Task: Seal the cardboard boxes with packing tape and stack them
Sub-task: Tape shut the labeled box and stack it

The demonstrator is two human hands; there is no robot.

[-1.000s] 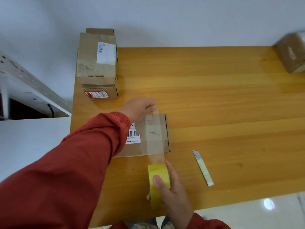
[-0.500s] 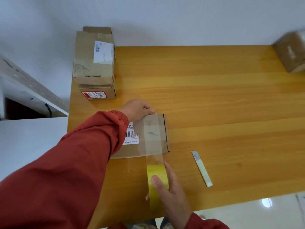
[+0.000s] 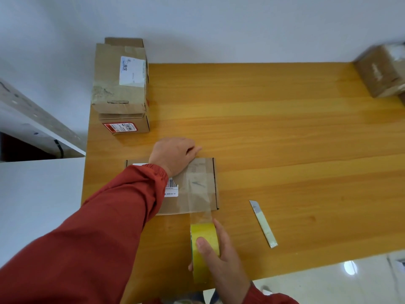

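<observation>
Here's the flat box (image 3: 198, 194), a low brown cardboard mailer lying near the left front of the wooden table (image 3: 285, 128). The left hand (image 3: 175, 153) sits right on its far edge, red sleeve (image 3: 98, 238) crossing the box and covering much of a white barcode label (image 3: 172, 188). The fingers are bent down over that far edge at the spot where the tape begins; the fingertips themselves are out of sight behind the edge.

A glossy, see-through tape strip (image 3: 198, 185) runs straight across the lid from under that hand toward the near edge, then bridges off the box to the tape roll (image 3: 205, 235). The roll is yellow, stood on edge just in front of the box, and the right hand (image 3: 223, 260) has it firmly. The thumb presses on the curved outer face, the fingers wrap the right side, and one fingertip peeks out on the left. The strip between box and roll looks taut and smooth.

To the right of the roll, apart from both hands, a slim metal cutter (image 3: 263, 223) lies flat on the wood grain, its angled tip pointing away from the person.

At the far left corner two boxes are stacked. The top box (image 3: 119, 84) is creased and carries a white label, and the lower box (image 3: 127, 126) shows a red-bordered one. Another box (image 3: 381, 71), blurred, sits at the far right corner. A white shelf (image 3: 32, 119) stands beside the table on the left.
</observation>
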